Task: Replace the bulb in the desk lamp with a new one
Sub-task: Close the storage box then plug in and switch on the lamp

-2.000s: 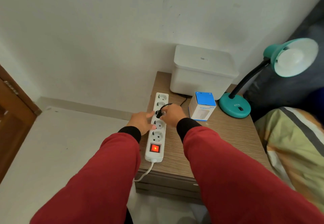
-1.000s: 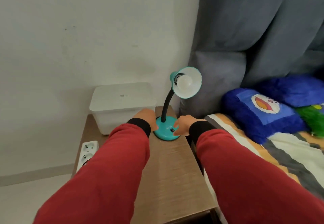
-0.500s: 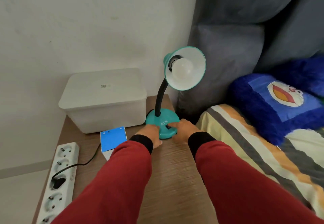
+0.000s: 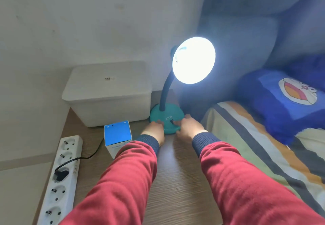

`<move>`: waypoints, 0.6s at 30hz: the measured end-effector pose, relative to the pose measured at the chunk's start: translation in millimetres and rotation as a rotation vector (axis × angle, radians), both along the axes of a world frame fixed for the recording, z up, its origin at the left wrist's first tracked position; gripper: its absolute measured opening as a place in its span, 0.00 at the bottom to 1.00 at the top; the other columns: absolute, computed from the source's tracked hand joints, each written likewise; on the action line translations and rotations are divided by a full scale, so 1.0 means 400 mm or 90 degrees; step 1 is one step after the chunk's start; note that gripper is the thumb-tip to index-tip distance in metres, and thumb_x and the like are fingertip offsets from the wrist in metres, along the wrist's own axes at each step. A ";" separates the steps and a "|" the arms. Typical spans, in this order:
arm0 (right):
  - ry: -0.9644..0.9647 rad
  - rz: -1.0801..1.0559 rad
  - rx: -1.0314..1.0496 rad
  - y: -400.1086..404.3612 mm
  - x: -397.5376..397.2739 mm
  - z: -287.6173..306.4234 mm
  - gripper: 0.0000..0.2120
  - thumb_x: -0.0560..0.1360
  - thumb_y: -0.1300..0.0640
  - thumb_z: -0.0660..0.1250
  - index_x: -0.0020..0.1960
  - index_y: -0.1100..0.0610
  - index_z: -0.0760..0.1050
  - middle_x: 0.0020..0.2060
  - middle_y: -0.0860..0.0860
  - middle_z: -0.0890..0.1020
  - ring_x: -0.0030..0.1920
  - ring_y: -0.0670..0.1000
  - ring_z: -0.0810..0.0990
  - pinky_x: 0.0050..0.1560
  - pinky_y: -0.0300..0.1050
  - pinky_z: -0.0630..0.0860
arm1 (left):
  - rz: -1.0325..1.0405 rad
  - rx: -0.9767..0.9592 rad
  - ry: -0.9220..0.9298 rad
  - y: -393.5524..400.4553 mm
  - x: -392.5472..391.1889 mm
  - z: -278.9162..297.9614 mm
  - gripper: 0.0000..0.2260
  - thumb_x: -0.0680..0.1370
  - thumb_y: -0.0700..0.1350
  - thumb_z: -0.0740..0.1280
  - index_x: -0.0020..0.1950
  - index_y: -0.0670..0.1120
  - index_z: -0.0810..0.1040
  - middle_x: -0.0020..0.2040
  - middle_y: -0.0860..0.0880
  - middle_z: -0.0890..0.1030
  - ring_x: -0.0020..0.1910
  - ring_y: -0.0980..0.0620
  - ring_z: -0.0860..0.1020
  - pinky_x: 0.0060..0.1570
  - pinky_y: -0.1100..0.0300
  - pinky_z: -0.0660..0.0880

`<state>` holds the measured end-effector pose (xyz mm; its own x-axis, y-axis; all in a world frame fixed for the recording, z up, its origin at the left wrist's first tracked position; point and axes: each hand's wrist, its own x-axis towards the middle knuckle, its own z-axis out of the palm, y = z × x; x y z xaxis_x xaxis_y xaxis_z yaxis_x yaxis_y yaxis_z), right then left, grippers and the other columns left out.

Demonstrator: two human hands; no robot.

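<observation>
Where hands touch, "ATN" on lamp base (image 4: 167, 117)

White lidded plastic storage box (image 4: 107, 92) sat at back of wood-grain bedside table (image 4: 179, 180). White multi-socket power strip (image 4: 60, 177) lay along left edge (one black plug in). Blue cartoon-face pillow (image 4: 288, 99) rested on striped bedsheet (image 4: 263, 150).

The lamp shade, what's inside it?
Inside the lamp shade you see only bright white glare, because the lamp is lit. The bulb itself is washed out, so its shape and socket cannot be made out.
</observation>
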<state>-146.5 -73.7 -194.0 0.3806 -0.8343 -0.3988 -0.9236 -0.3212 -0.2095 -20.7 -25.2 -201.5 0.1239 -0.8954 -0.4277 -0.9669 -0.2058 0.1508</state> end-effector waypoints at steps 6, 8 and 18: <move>-0.045 0.002 -0.026 0.017 -0.022 -0.012 0.32 0.74 0.56 0.62 0.75 0.41 0.56 0.68 0.57 0.65 0.63 0.62 0.75 0.64 0.51 0.73 | -0.022 -0.023 -0.004 0.005 0.002 -0.003 0.25 0.80 0.41 0.60 0.76 0.41 0.58 0.75 0.45 0.61 0.73 0.44 0.64 0.71 0.53 0.64; -0.049 0.003 -0.025 0.020 -0.020 -0.014 0.32 0.74 0.56 0.62 0.75 0.41 0.57 0.68 0.57 0.65 0.63 0.62 0.75 0.64 0.51 0.73 | -0.025 -0.023 -0.002 0.006 0.003 -0.003 0.26 0.79 0.42 0.61 0.76 0.42 0.58 0.75 0.45 0.61 0.73 0.44 0.64 0.71 0.53 0.64; -0.031 0.010 -0.029 0.023 -0.008 -0.013 0.27 0.76 0.56 0.60 0.73 0.43 0.61 0.65 0.58 0.65 0.62 0.62 0.75 0.65 0.50 0.72 | -0.034 -0.036 0.001 0.013 0.003 0.003 0.29 0.80 0.45 0.62 0.78 0.42 0.54 0.77 0.45 0.57 0.75 0.45 0.60 0.73 0.56 0.60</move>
<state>-149.8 -64.4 -199.1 0.4123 -0.8448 -0.3409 -0.9072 -0.3463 -0.2389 -19.5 -19.8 -200.2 0.0740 -0.9235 -0.3763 -0.9762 -0.1443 0.1620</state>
